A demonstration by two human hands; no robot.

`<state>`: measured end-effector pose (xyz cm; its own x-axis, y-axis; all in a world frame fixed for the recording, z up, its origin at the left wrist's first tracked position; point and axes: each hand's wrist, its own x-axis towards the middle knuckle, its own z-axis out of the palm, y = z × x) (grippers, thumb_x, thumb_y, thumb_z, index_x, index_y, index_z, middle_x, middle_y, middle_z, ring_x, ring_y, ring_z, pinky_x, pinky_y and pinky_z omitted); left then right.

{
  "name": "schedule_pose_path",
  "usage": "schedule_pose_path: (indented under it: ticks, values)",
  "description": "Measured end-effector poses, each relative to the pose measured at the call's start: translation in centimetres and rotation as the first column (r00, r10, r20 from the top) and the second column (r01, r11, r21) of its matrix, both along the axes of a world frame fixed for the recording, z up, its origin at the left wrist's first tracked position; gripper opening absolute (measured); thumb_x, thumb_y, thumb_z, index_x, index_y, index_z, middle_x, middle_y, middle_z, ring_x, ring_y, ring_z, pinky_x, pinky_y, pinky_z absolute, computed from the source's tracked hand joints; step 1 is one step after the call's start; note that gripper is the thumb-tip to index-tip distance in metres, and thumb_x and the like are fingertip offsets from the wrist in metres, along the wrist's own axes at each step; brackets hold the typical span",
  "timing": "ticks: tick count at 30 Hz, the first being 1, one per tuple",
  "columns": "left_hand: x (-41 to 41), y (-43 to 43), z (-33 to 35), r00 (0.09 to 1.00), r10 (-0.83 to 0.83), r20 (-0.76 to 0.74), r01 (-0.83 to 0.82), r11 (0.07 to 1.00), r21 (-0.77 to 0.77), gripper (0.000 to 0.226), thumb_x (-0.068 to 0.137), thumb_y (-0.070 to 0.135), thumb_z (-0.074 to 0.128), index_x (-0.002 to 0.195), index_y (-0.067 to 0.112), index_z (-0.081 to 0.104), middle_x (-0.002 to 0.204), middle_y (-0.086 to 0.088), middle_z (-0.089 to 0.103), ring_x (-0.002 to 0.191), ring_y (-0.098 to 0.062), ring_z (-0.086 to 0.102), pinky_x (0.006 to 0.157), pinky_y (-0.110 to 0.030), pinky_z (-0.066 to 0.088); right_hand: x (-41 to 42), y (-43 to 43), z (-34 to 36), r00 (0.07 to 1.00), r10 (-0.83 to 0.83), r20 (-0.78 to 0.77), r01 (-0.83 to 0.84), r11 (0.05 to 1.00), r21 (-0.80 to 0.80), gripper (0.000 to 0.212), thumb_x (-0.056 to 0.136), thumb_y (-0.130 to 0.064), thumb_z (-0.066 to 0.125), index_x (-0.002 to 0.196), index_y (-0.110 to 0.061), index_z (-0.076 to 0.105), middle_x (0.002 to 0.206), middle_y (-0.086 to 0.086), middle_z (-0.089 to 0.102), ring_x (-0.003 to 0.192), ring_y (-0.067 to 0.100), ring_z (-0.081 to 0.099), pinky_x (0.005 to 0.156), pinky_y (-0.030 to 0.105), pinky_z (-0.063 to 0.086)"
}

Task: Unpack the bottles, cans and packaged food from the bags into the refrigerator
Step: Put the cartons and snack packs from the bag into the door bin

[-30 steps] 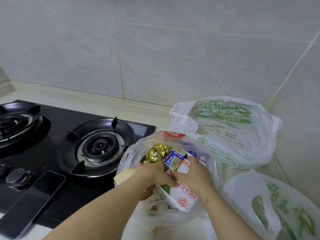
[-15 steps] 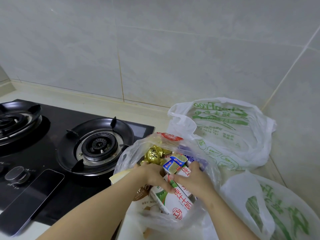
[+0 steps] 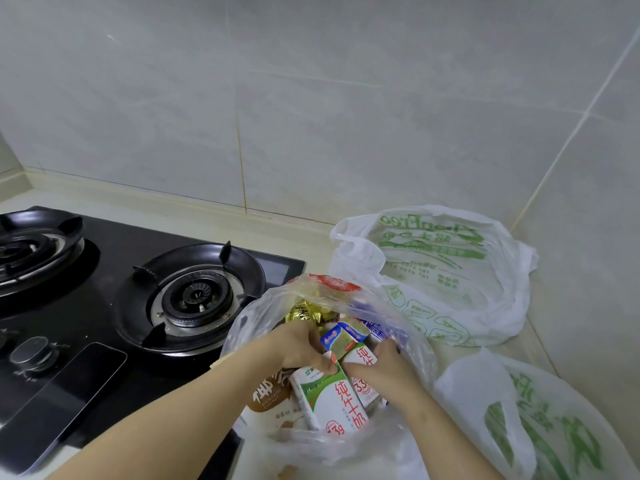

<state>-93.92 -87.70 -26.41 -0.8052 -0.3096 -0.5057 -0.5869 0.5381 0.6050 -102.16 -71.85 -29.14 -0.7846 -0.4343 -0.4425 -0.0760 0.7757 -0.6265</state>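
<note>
Shift: over the last second both hands have worked lower into the clear bag (image 3: 412,344), and the front milk carton (image 3: 329,400) now shows more of its green-and-white face, slid to the left of the rear milk carton (image 3: 363,362).
Table: the pale table (image 3: 277,230) runs along the tiled wall and carries the stove and three bags.
Stove: the black gas stove (image 3: 104,258) sits left of the bags, with a dark flat slab (image 3: 62,403) lying on its near edge.
White bags: the back white bag (image 3: 450,282) slumps in the corner and the near white bag (image 3: 485,403) lies at the right. What they hold is hidden.
Clear bag: it stands open between the stove and the white bags, still packed.
Cartons: both are inside the clear bag, leaning side by side and touching.
Left hand: the left hand (image 3: 298,344) pinches the top of the front milk carton.
Right hand: the right hand (image 3: 388,370) curls round the rear milk carton.
Small items: a brown pack (image 3: 273,393), a gold foil pack (image 3: 303,311), a red lid (image 3: 334,282) and a blue-and-yellow block (image 3: 343,336) crowd around the cartons.
Progress: this looks like an early stage. Nothing here is clear of the bag, no refrigerator is in view, and lifting out, carrying and shelving all appear to remain.
</note>
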Motion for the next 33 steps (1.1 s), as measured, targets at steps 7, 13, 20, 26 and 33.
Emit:
schedule_pose_path:
  ticks: [7,13,20,26,33]
  values:
    - [0.7,1.4,1.3,0.967,0.012,-0.255,-0.098,0.940,-0.327,0.033,0.074,0.046,0.070,0.088,0.031,0.045,0.090,0.010,0.063,0.090,-0.012,0.055,0.091,-0.034,0.039,-0.4,0.0,-0.4,0.992,0.097,0.083,-0.093,0.995,-0.047,0.047,0.043,-0.055,0.063,0.087,-0.037,0.068,0.081,-0.014,0.073,0.084,0.008,0.067,0.088,0.036,0.052]
    - [1.2,1.0,1.7,0.860,0.089,-0.503,-0.261,0.923,-0.283,0.038,0.078,0.035,0.070,0.108,0.027,0.046,0.101,0.002,0.061,0.105,-0.017,0.048,0.081,-0.028,0.046,-0.2,0.1,-0.9,0.990,0.121,0.073,-0.118,0.992,-0.040,0.055,0.043,-0.063,0.068,0.094,-0.043,0.063,0.089,-0.016,0.071,0.089,0.007,0.066,0.087,0.038,0.053]
    - [1.9,1.3,0.4,0.860,-0.172,-0.481,-0.090,0.876,-0.473,0.047,0.087,0.038,0.059,0.130,0.028,0.042,0.131,0.008,0.045,0.120,-0.011,0.039,0.092,-0.021,0.037,-0.5,-0.2,-3.3,0.990,0.140,0.018,-0.140,0.990,-0.028,0.089,0.028,-0.074,0.075,0.109,-0.058,0.043,0.104,-0.022,0.064,0.099,0.007,0.061,0.083,0.036,0.054]
    - [2.5,0.0,0.6,0.932,-0.176,-0.316,0.005,0.880,-0.475,0.058,0.084,0.039,0.062,0.135,0.031,0.034,0.131,0.008,0.047,0.111,-0.012,0.051,0.083,-0.023,0.047,0.3,-0.5,0.2,0.994,0.049,0.099,-0.051,0.999,0.018,0.044,0.055,-0.052,0.075,0.092,-0.029,0.066,0.086,-0.008,0.072,0.082,0.010,0.068,0.082,0.032,0.055]
    - [2.0,-0.6,0.9,0.956,-0.077,-0.283,-0.047,0.913,-0.405,0.054,0.085,0.038,0.062,0.131,0.029,0.036,0.123,0.005,0.055,0.104,-0.013,0.059,0.078,-0.027,0.053,-0.1,-0.9,3.1,0.991,0.017,-0.133,-0.007,0.997,0.078,0.037,0.072,-0.034,0.069,0.100,-0.014,0.055,0.094,0.002,0.066,0.082,0.018,0.063,0.066,0.029,0.050]
